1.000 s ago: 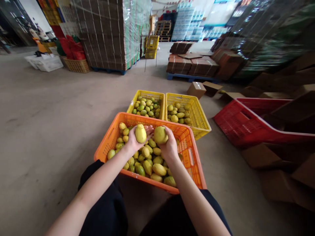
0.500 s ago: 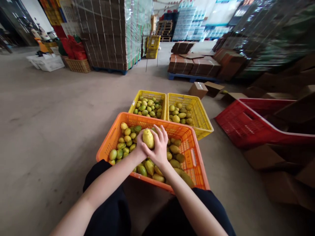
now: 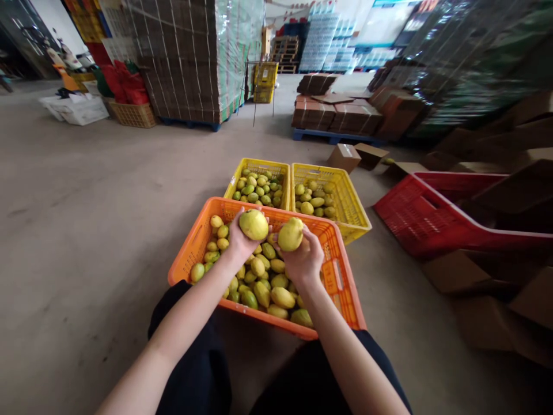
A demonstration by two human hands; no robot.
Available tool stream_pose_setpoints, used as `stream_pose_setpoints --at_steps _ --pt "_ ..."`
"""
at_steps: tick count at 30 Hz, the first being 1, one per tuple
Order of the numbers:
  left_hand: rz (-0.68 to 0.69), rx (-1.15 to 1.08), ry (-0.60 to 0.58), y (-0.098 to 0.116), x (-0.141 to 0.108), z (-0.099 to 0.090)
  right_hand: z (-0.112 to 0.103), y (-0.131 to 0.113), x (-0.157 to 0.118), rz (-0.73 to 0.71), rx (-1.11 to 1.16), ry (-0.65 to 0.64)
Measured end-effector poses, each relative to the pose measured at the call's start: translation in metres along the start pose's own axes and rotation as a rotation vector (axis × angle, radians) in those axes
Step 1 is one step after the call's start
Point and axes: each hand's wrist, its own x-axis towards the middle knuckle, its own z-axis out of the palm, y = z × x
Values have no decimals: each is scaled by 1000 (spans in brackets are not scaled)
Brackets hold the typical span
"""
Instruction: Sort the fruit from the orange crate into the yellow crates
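Note:
Over the orange crate (image 3: 196, 237), my left hand (image 3: 240, 239) is closed round a yellow-green fruit (image 3: 254, 225). A second yellow fruit (image 3: 291, 234) sits in the fingers of my right hand (image 3: 306, 257), a short way to the right. The two held fruits are apart. Many yellow and green fruits (image 3: 262, 293) lie in the crate beneath both hands. Behind it stand a left yellow crate (image 3: 235, 178) and a right yellow crate (image 3: 355, 213), each with similar fruits inside.
At the right, a red crate (image 3: 401, 222) stands beside open cardboard boxes (image 3: 460, 274). Flattened cartons (image 3: 315, 112) lie on a blue pallet (image 3: 319, 136) farther back. A tall wrapped stack (image 3: 181, 63) is at the back left.
My hands have moved apart, the right one further to the right. Each now has its own fruit, where one fruit showed between them before.

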Motion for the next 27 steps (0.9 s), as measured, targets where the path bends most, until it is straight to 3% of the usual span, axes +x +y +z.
stream_pose_setpoints --at_steps 2,5,10,12,16,23,27 --pt "32 90 -28 0 -2 0 -2 -2 7 142 83 -41" --pt "113 287 -98 -2 -6 -2 -5 0 13 221 63 -158" --pt "176 533 -249 -2 -22 -4 -6 -3 17 203 -104 -310" --pt "147 558 -257 0 -27 -4 -6 -6 17 169 -190 -349" --pt "76 560 -181 3 -28 -8 -5 -8 15 93 -268 -355" --pt "104 662 -289 5 -24 -14 -12 -13 15 -3 -402 -405" --pt "57 625 -236 4 -25 -11 -17 -14 15 16 -394 -326"
